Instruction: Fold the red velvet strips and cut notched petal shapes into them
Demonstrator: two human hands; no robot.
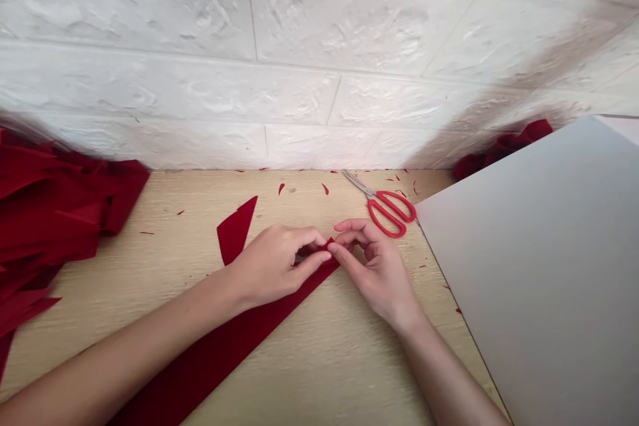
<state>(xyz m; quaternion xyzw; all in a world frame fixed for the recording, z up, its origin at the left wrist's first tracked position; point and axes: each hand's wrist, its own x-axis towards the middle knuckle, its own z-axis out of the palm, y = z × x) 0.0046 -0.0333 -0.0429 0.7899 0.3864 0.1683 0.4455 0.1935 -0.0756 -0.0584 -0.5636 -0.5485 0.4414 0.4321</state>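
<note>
A long dark red fabric strip (214,363) runs from the lower left up to the middle of the table, passing under my left forearm. Its far end is pinched between the thumb and fingers of my left hand (282,259). Close beside it, my right hand (374,269) grips the very tip of the same strip, with the outer fingers loosely curled. Only a small folded bit of cloth shows between the two pinches. Just beyond my right hand lie scissors (392,212) with red handles, their blades pointing to the back left.
Red fabric pieces (54,206) are heaped at the left. A small red offcut (237,229) lies behind my left hand, and tiny scraps (325,189) dot the table (319,359). A grey panel (544,266) stands at the right; a white brick-pattern wall (294,93) closes the back.
</note>
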